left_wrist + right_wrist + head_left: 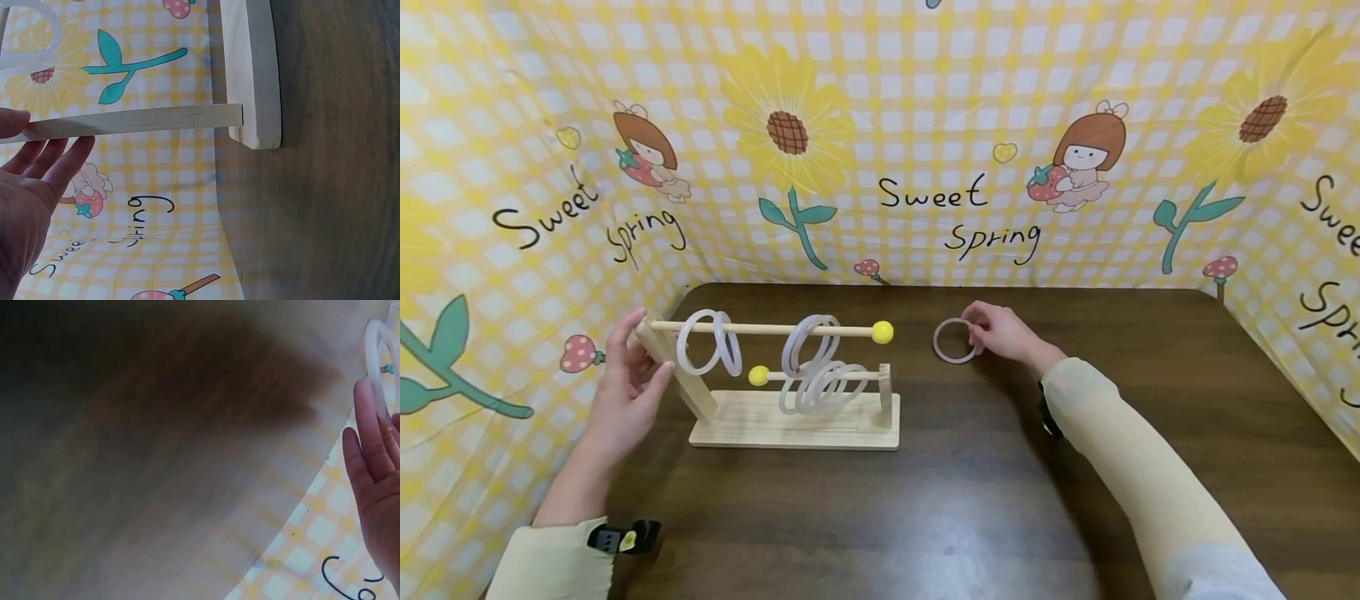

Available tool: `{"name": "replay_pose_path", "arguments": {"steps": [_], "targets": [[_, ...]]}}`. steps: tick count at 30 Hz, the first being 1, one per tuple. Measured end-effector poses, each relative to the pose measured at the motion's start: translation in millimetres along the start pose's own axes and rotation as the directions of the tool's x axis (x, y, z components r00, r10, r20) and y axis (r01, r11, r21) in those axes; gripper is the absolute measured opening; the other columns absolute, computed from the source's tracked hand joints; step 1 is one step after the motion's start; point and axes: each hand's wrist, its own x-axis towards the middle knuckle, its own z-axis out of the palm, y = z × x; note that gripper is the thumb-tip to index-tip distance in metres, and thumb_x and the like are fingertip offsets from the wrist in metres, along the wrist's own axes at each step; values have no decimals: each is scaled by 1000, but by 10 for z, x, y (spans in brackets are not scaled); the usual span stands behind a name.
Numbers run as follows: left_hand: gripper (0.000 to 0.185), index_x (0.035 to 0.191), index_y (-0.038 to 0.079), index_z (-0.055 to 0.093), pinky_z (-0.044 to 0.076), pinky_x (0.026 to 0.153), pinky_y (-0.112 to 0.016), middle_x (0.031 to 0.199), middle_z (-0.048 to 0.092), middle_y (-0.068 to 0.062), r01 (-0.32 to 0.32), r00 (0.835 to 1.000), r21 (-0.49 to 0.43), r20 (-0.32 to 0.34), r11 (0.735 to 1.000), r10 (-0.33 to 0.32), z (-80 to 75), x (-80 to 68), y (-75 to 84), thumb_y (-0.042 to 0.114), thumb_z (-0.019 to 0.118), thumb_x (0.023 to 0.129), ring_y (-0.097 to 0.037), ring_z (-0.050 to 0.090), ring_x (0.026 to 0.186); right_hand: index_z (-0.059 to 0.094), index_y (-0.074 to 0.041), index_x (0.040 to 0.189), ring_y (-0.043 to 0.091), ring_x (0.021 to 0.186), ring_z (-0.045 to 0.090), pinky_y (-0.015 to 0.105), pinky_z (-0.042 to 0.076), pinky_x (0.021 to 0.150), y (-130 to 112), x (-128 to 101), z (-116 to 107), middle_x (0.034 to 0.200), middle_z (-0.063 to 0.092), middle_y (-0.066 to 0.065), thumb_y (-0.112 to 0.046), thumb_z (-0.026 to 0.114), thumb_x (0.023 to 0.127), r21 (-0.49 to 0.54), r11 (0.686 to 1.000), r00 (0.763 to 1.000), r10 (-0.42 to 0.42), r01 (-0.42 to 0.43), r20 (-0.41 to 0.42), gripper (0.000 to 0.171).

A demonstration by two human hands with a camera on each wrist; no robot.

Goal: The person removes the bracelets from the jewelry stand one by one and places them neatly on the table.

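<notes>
A pale wooden bangle stand [790, 437] sits left of the middle in the head view, with two rods tipped by yellow balls. Two groups of pale translucent bangles [808, 346] hang along the upper rod, and several more [820, 392] on the lower one. At the stand's left end, my left hand [617, 404] holds the tall post [162, 119] near its top, thumb on one side and fingers on the other. To the right of the stand, my right hand [1006, 333] pinches a single bangle [936, 343] by its right edge, above the table.
The dark wooden table [970, 500] reaches back to a yellow checked cloth [910, 100] printed with flowers and lettering, which stands as a wall behind and at both sides. The upper rod's yellow ball [882, 332] points toward my right hand.
</notes>
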Motion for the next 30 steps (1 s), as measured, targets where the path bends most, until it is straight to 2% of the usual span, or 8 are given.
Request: {"name": "replay_pose_path", "arguments": {"steps": [3, 8, 15, 23, 30], "targets": [[68, 148, 4, 16, 48, 79, -13, 121, 56, 8, 1, 1000, -2, 0, 1000, -1, 7, -4, 5, -21, 44, 91, -5, 58, 101, 57, 6, 111, 23, 66, 64, 34, 52, 63, 46, 33, -16, 79, 67, 14, 0, 53, 96, -21, 1000, 1000, 20, -20, 21, 17], [69, 149, 6, 17, 48, 79, -13, 122, 56, 10, 25, 1000, 46, -9, 999, -24, 12, 6, 13, -20, 45, 91, -4, 57, 102, 60, 7, 104, 21, 64, 62, 32, 51, 61, 84, 84, -26, 77, 67, 14, 0, 58, 94, -22, 999, 999, 31, -30, 33, 13], [71, 149, 6, 17, 48, 79, -12, 121, 55, 12, 15, 1000, 86, -6, 996, -15, 2, -6, 16, -22, 46, 90, -4, 57, 101, 64, 9, 102, 19, 63, 61, 29, 50, 60, 31, 133, -10, 76, 66, 14, 1, 59, 94, -59, 997, 998, 58, -56, 33, 12], [70, 149, 6, 16, 47, 80, -12, 126, 54, 12, 8, 1000, 79, 6, 997, -9, -4, -28, -2, -21, 44, 91, -3, 56, 104, 67, 4, 99, 17, 66, 59, 30, 49, 63, 28, 193, 25, 86, 67, 12, 0, 60, 92, -132, 984, 992, 122, -117, 29, 11], [70, 149, 7, 16, 47, 80, -12, 126, 54, 13, 15, 1000, 109, 1, 994, -16, 0, -15, -5, -20, 44, 92, -3, 56, 104, 68, 2, 97, 19, 69, 58, 31, 48, 64, -18, 207, 38, 84, 66, 10, 0, 62, 90, -194, 976, 994, 110, -104, 23, 9]]}}
